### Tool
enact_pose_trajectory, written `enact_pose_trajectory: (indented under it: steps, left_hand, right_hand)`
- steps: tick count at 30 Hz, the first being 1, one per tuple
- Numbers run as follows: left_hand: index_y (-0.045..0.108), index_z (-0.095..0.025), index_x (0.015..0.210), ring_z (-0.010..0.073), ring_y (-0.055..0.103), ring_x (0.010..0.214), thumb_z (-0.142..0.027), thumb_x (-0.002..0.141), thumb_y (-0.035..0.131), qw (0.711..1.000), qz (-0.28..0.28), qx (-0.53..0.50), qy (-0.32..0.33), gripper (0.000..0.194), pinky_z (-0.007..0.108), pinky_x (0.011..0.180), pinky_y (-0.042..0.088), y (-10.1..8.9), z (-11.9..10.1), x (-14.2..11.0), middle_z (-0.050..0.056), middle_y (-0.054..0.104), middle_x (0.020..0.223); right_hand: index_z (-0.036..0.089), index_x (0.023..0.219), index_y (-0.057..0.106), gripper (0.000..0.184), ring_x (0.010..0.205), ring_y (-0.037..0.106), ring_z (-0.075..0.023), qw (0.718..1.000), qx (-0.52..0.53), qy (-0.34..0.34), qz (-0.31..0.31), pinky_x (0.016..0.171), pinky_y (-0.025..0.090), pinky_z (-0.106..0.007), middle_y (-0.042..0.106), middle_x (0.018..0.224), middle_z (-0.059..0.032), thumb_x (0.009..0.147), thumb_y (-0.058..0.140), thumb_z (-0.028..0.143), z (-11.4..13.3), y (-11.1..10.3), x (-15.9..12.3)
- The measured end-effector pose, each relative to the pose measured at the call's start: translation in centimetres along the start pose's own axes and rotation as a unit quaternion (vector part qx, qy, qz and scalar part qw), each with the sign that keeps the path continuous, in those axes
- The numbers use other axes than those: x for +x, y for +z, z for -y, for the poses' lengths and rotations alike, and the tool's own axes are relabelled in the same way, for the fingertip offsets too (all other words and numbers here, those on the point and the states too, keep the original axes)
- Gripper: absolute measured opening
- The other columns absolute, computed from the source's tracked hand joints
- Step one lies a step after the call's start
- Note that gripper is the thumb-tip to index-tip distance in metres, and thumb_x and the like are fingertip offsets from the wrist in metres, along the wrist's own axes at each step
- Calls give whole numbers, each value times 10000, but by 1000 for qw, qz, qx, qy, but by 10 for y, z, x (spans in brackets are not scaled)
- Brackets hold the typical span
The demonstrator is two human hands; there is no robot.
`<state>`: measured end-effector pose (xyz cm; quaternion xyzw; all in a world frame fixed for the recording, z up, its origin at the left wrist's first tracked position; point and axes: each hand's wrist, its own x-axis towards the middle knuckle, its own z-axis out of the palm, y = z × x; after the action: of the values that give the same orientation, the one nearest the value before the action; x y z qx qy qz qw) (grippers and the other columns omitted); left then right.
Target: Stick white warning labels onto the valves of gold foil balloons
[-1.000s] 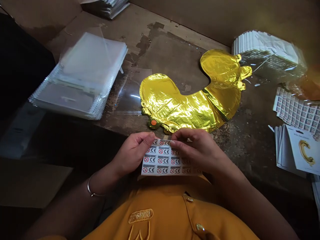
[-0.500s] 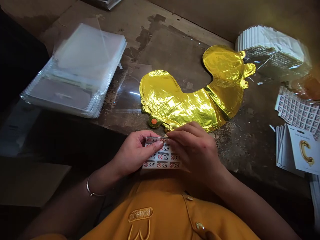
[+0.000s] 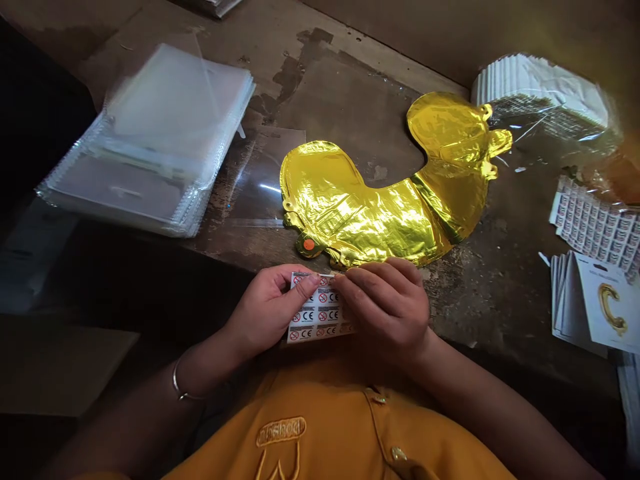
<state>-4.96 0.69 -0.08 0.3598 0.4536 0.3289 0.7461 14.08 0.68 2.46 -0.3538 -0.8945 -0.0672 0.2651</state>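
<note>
The CE label sheet [image 3: 327, 315] is held in front of my body, near the close edge of the surface [image 3: 350, 107]. My left grip [image 3: 267, 307] is closed on its left side, thumb flat on the printed face. My right grip [image 3: 390, 303] is closed at the top edge, fingertips together.

For sound handling, I judge that the left thumb should keep the sheet flat while the right fingertips work the edge slowly and low, so that no label creases or tears.

Just beyond lies the gold foil balloon [image 3: 380, 220], uninflated, an orange dot [image 3: 309, 245] on its near tab. Farther left is a stack of clear plastic sleeves [image 3: 165, 113]; to the right, a header card picturing a letter C [image 3: 611, 300] and a sheet of smaller labels [image 3: 595, 223].

Not verifiable: the label sheet's right portion, covered by my right grip; whether a label is lifted there; the fine print, too small to read. The smaller labels run out of frame at right.
</note>
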Motion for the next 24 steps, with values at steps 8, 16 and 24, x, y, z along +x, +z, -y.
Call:
enact_pose_trajectory:
  steps: [8, 16, 24]
  left_hand:
    - [646, -126, 739, 72, 503, 567, -486, 778, 687, 999, -12, -25, -38, 364, 163, 528, 429, 1, 0, 0, -21, 601, 640]
    - [671, -135, 867, 137, 636, 692, -395, 794, 692, 995, 58, -57, -52, 271, 241, 665, 524, -4, -2, 1, 28, 705, 776]
    - [688, -181, 931, 202, 651, 994, -169, 861, 576, 820, -19, 424, 384, 133, 352, 906, 500, -22, -15, 7, 77, 714, 1054]
  right_hand:
    - [149, 951, 628, 129, 770, 584, -177, 997, -13, -72, -20, 709, 458, -334, 710, 861, -63, 862, 535, 156, -8, 2, 1]
    - [174, 901, 596, 87, 718, 567, -155, 996, 65, 65, 5, 667, 452, -306, 654, 801, -47, 842, 561, 119, 2, 0, 5]
    - [200, 783, 612, 77, 642, 569, -128, 871, 256, 416, -46, 603, 481, -281, 639, 733, -12, 828, 627, 262, -26, -5, 38]
